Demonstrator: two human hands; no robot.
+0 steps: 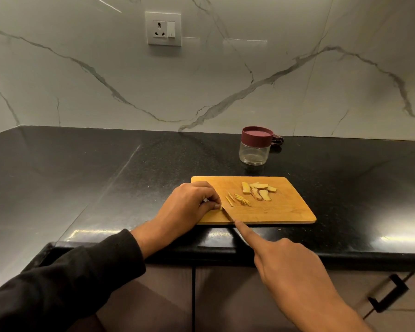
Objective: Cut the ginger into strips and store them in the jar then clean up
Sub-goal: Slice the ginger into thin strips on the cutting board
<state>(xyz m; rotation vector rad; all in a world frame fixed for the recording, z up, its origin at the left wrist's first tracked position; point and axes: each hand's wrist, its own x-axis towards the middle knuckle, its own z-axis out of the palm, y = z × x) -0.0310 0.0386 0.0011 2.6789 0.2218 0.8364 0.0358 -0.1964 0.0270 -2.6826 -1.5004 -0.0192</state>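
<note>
Just under the left hand's [189,204] curled fingertips [217,206], at the near-left corner of the cutting board [285,213], a small ginger piece [221,208] is pinched down against the wood; the knife blade [228,214] meets it right beside those fingertips; the cut will likely go best if the knuckles stay tucked back, the blade comes straight down in thin, even slices, and the pinch creeps away from the edge after each stroke; the piece looks very small, so slipping is the risk. The right hand [290,267] is wrapped round the knife's handle, which it hides, with the index finger stretched along the blade's spine to steady it. A little beyond the pinch lie finished strips [240,200]; farther from it, toward the board's far side, wait uncut slices [259,191]; well past the board stands the jar [255,146], its maroon lid on and the glass apparently empty; a black countertop [106,176] carries it all.
</note>
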